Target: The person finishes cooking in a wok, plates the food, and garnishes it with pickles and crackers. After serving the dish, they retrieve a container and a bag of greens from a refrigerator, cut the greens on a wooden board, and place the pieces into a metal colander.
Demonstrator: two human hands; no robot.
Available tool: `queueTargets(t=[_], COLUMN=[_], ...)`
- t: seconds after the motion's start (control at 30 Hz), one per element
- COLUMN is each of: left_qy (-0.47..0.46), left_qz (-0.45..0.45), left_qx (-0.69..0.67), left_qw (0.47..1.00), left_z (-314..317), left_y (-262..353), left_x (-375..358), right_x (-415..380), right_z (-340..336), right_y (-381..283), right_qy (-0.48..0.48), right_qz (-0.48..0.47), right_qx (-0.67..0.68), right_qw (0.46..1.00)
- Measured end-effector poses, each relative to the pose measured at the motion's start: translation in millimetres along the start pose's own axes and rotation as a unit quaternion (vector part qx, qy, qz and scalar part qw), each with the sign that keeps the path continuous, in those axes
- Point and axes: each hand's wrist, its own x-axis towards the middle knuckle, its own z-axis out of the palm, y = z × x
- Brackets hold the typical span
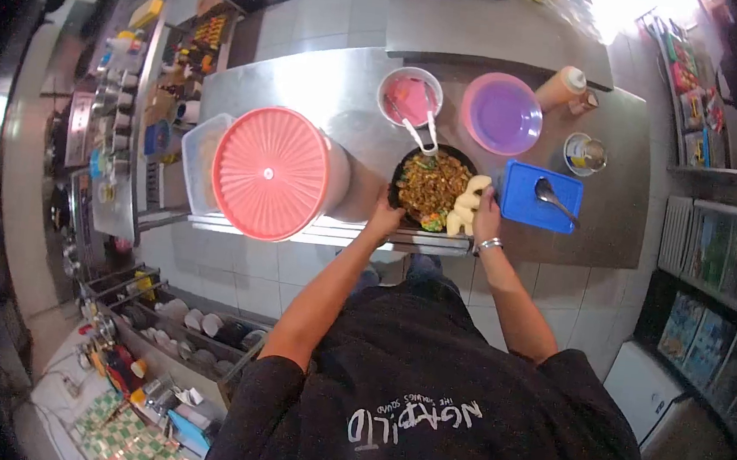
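A dark round plate of brown fried food (433, 183) lies near the front edge of the steel table. Pale crackers (468, 206) stand along its right side, with a bit of green and orange garnish beside them. My left hand (385, 217) grips the plate's left rim, fingers closed on it. At the right side my right hand (487, 219) is against the crackers, its fingers partly hidden, so what it holds is unclear. White-handled tongs (429, 138) reach from a white bowl with pink inside (411, 97) to the plate's back edge.
A large tub with a pink lid (269, 173) stands left on the steel table (598, 243). To the right are a blue container (540, 196) with a spoon on it, a purple bowl (504, 114), a squeeze bottle (561, 89) and a small tin (585, 153).
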Motion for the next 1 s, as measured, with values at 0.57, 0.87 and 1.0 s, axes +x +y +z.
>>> queueTargets(t=[0.57,0.87,1.0], left_qy=[0.007,0.145,0.194], left_qz=[0.008,0.135,0.139], left_qx=[-0.338,-0.496,-0.53], left_qw=[0.941,0.845,0.813], left_z=[-81.7,-105.5,-43.6], left_y=[44.8,-49.0,39.3], left_x=[-233.3,-391.2,-421.2], right_x=[-169.9,-277.8,-276.5], right_z=[-9.1,56.5,15.2], right_y=[-94.8,-83.9,-169.7], right_qy=[-0.191,-0.389,-0.425], right_qz=[-0.264,-0.326,-0.357], right_qx=[-0.115,-0.155,-0.279], right_qw=[0.938,0.848,0.784])
